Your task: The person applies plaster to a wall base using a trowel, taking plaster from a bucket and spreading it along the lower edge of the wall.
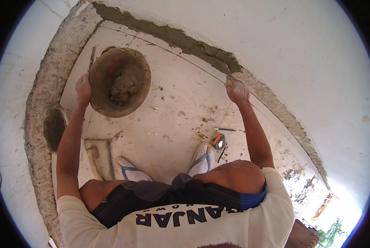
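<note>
My left hand (83, 87) is closed on the left rim of a round, dirt-stained bucket (142, 78). A heap of wet grey mortar (125, 87) lies inside the bucket, which tips toward me. Out to the right, my right hand (238, 91) is wrapped round the yellowish handle of a trowel, close to the foot of the wall. Its blade is hard to tell from the mortar around it. A dark band of wet mortar (164, 33) runs along the far wall base and ends near this hand. Beyond it, the rough strip (267, 93) is bare and paler.
Between my feet and the right wall lie an orange and black tape measure (219, 141) and a pencil-like stick (225, 129). At left are a mortar-caked container (54, 127) and a float-like block (99, 159). Crumbs of mortar dot the tiled floor (172, 99); walls close in on both sides.
</note>
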Tool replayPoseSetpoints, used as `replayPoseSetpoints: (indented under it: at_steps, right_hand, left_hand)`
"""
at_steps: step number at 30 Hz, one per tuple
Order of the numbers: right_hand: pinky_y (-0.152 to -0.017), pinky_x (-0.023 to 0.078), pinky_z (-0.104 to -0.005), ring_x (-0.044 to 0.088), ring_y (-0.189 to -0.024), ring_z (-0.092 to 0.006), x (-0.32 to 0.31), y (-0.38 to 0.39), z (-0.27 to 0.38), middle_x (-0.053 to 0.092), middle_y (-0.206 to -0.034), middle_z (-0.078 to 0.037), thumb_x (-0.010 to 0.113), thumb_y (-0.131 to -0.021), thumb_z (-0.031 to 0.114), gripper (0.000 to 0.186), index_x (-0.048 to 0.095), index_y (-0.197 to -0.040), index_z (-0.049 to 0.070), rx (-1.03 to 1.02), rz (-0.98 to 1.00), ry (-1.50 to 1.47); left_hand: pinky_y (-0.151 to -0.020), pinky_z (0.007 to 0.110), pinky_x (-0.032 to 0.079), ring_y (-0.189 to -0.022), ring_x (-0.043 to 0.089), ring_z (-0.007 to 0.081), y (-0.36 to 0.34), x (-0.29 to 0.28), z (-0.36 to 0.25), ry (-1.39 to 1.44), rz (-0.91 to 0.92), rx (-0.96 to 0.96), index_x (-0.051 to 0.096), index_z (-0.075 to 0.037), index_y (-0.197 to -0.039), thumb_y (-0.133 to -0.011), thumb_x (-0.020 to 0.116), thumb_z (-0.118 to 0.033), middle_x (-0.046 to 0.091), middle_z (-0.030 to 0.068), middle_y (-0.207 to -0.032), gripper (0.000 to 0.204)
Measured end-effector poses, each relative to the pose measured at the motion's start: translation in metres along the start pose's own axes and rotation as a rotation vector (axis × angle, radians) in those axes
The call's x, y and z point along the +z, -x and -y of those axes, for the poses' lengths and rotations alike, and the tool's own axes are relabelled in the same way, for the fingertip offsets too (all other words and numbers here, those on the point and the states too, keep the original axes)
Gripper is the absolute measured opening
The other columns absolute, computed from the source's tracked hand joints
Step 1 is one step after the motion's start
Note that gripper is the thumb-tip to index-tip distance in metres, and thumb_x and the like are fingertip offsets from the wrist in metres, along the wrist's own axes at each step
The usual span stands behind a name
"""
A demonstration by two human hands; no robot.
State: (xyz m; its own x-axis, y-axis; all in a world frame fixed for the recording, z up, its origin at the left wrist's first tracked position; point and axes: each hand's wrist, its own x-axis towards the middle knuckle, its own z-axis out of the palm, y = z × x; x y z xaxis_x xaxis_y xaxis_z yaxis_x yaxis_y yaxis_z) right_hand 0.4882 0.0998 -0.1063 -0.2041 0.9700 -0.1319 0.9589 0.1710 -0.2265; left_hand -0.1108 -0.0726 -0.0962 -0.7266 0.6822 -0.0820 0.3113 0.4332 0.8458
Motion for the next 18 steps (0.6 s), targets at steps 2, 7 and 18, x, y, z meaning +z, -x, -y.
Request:
replayPoseSetpoints:
  at_steps: [2, 7, 18]
  right_hand:
    - [-0.081, 0.051, -0.0545, 0.065, -0.093, -0.0456, -0.008, 0.014, -0.007, 0.070, -0.097, -0.024, 0.066, -0.087, 0.038, 0.038, 0.067, -0.113, 0.009, -0.002, -0.066, -0.006]
    - [-0.081, 0.052, -0.0536, 0.066, -0.095, -0.0432, -0.001, 0.020, -0.003, 0.068, -0.104, -0.024, 0.067, -0.087, 0.036, 0.042, 0.064, -0.116, 0.006, -0.061, -0.130, -0.022]
    - [-0.082, 0.053, -0.0549, 0.066, -0.097, -0.0442, 0.050, -0.031, 0.071, 0.061, -0.109, -0.027, 0.062, -0.088, 0.029, 0.036, 0.057, -0.116, 0.007, -0.091, 0.074, 0.008]
  left_hand:
    - [-0.090, 0.035, 0.047, -0.096, 0.064, 0.0218, 0.010, 0.005, -0.012, -0.007, 0.018, -0.017, 0.067, 0.007, -0.116, -0.103, 0.048, -0.037, 0.071, 0.0146, -0.104, 0.050]
    - [-0.090, 0.036, 0.046, -0.095, 0.063, 0.0226, 0.010, 0.001, -0.015, 0.062, 0.036, -0.038, 0.067, 0.007, -0.114, -0.103, 0.047, -0.039, 0.070, 0.0142, -0.103, 0.051]
    - [-0.089, 0.034, 0.048, -0.094, 0.064, 0.0205, 0.012, 0.004, -0.021, 0.136, 0.050, -0.056, 0.068, 0.008, -0.113, -0.104, 0.047, -0.034, 0.071, 0.0135, -0.102, 0.047]
